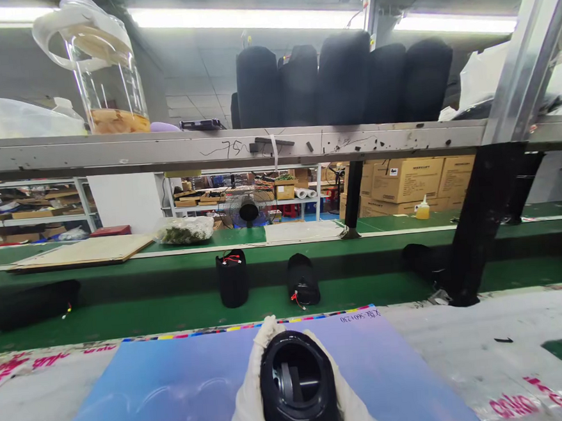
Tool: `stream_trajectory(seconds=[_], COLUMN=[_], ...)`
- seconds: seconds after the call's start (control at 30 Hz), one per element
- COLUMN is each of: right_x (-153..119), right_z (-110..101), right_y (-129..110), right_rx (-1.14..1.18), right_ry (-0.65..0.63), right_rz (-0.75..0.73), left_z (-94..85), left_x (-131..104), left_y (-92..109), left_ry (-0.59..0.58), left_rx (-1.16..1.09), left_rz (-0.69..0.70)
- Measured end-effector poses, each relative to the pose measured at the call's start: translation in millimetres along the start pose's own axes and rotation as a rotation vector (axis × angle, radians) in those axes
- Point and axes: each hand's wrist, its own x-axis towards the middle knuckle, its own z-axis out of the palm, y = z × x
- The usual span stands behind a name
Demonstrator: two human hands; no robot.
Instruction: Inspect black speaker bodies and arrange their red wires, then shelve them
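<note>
Between my two white-gloved hands is a black hollow housing point(270, 400), its round opening facing me and some metal and dark parts showing inside. My left hand point(248, 399) presses along its left side, the fingers reaching up past the rim. On the other side my right hand point(354, 401) wraps the housing, with part of a glove also at its bottom edge. The housing is held above a blue-purple printed sheet point(178, 384) on the bench. The lower ends of both hands are cut off by the frame.
Beyond the sheet, a green conveyor belt point(148, 309) carries a black cylinder with red wires point(233, 281) and a second black cylinder point(304, 279). A black-wrapped post point(484, 222) stands at right. Overhead, a shelf point(161, 145) bears several black cylinders point(344, 81) and a glass jug point(108, 81).
</note>
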Motion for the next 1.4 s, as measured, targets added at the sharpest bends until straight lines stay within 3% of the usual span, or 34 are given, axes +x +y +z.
stream_trajectory(seconds=[0.13,0.27,0.43,0.67,0.83,0.9,1.03,1.17,1.27,1.33,1.4], right_x=[-13.1,-16.8,-2.9,-7.5,-7.8,-9.5,-12.3,-13.4,-17.9,-21.5,-23.3], right_z=[-5.4,-9.6,-10.1,-23.6,-28.7,-26.7,-21.8,-16.5,-14.7,-17.0,-21.0], right_y=[-8.8,-28.8,-46.7,-50.6,-51.9,-50.2,-54.2,-78.4,-88.9,-83.9,-72.4], right_rx=[0.009,-0.073,-0.209,-0.368,-0.259,-0.232,-0.247,-0.234,-0.305,-0.346,-0.356], right_ry=[0.013,0.002,-0.055,-0.099,-0.148,-0.106,-0.059,-0.112,-0.121,-0.126,-0.105], right_rz=[0.036,-0.041,-0.182,-0.080,-0.043,0.002,-0.042,0.174,0.238,0.316,0.404], left_z=[-1.5,-11.1,-28.1,-20.5,-19.8,-19.0,-18.2,-24.0,-25.9,-24.2,-21.2], left_x=[4.1,9.4,13.7,17.1,15.4,13.1,10.5,11.4,11.6,11.5,12.1], left_y=[-5.2,-7.5,-0.3,-3.6,-1.8,1.5,7.4,7.6,9.0,12.4,16.3], left_ry=[0.051,-0.006,-0.022,0.091,-0.019,-0.030,-0.012,-0.125,-0.140,-0.112,-0.068], left_rx=[0.230,0.386,0.609,0.749,0.775,0.773,0.788,0.748,0.752,0.725,0.658], left_rz=[0.126,0.255,0.449,0.264,0.490,0.483,0.372,0.468,0.488,0.412,0.252])
